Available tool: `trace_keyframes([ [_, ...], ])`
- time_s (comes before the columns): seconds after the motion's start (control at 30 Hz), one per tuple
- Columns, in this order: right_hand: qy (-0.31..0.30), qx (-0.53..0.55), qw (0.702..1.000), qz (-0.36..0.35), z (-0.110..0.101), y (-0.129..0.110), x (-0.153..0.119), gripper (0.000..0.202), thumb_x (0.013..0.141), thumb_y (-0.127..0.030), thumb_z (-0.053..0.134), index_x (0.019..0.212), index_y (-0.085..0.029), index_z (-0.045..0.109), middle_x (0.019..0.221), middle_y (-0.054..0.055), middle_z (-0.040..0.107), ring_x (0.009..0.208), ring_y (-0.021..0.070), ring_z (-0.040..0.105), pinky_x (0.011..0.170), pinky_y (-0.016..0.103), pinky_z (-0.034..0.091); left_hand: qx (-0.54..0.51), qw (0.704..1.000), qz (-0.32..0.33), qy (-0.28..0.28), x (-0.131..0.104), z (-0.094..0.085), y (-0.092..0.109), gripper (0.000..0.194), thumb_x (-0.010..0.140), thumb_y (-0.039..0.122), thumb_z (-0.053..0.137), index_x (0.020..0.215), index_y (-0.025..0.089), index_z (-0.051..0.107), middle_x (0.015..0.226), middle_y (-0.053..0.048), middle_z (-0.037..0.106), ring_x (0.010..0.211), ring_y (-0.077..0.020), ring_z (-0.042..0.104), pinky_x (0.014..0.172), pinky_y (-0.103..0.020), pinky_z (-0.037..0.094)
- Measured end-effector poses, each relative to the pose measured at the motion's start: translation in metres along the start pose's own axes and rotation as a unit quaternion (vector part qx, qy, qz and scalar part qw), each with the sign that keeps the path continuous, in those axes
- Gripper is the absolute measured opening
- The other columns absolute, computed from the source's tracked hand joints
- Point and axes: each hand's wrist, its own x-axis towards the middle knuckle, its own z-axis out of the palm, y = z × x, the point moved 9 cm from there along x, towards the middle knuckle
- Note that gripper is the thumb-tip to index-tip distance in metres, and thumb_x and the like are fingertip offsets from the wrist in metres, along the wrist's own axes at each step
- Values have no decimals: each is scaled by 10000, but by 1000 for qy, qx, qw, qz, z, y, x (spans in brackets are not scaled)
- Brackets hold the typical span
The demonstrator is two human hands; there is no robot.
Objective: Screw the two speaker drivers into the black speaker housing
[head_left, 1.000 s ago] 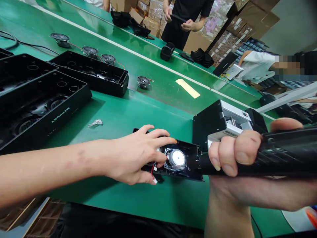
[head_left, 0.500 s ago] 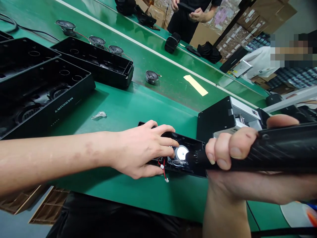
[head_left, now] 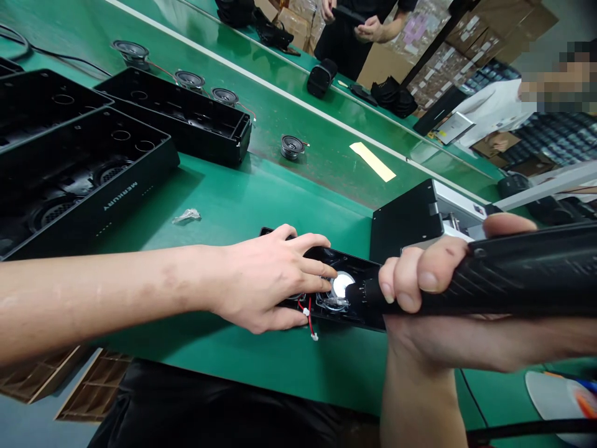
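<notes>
A black speaker housing (head_left: 361, 267), open side up, lies on the green bench under my left hand (head_left: 273, 277). That hand's fingers are spread across it, thumb on the near edge, gripping it in place. Inside the housing sits a speaker driver (head_left: 344, 284) with a pale, shiny round back, beside my fingertips. Red wires (head_left: 310, 317) with a small white plug hang over the near side. My right hand (head_left: 420, 274) is wrapped round a black electric screwdriver (head_left: 527, 274), held nearly level. Its nose reaches the driver's edge; the bit's tip is hard to make out.
Open black housings (head_left: 140, 174) stand at left, near a small clear plastic scrap (head_left: 187, 216). Loose speakers (head_left: 292, 147) and a yellow strip (head_left: 373, 162) lie on the green belt beyond. A black-and-silver machine (head_left: 405, 218) stands at right. Another person's hands (head_left: 370, 28) hold a dark object across the line.
My right hand and the screwdriver have shifted slightly left and up. The loose speakers and yellow strip have slid a little to the right. My left hand has hardly moved.
</notes>
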Motion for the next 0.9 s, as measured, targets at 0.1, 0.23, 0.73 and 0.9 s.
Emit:
trace_keyframes([
  [0.1, -20, -6, 1000, -5, 4, -1, -5, 418, 966, -663, 641, 1116, -285, 739, 593, -67, 556, 370, 114, 406, 383, 242, 398, 4, 1000, 2, -6, 1, 0, 1, 491, 982, 407, 617, 1449, 257, 603, 1588, 9, 532, 1509, -390, 310, 950, -519, 389],
  [0.23, -15, 4, 1000, -14, 7, -2, -15, 471, 962, -696, 631, 1099, -259, 741, 708, -37, 590, 404, 110, 468, 382, 252, 429, 16, 1000, 5, -15, 1, 2, 3, 488, 997, 421, 584, 1458, 261, 598, 1599, 0, 519, 1508, -410, 299, 902, -522, 392],
  [0.73, -42, 71, 996, 30, 15, 10, -20, 457, 833, -643, 818, 1076, -258, 778, 623, -36, 611, 379, 121, 478, 368, 234, 433, -7, 998, 32, 57, -2, -2, 8, 441, 957, 368, 599, 1377, 242, 650, 1479, -45, 636, 1461, -418, 368, 911, -513, 403],
  [0.9, -37, 102, 992, 66, 17, 13, -17, 440, 742, -587, 920, 996, -251, 799, 639, -32, 629, 390, 131, 514, 384, 240, 452, -15, 997, 33, 74, -3, -5, 8, 472, 936, 354, 620, 1398, 259, 642, 1429, -76, 668, 1428, -416, 413, 935, -493, 414],
])
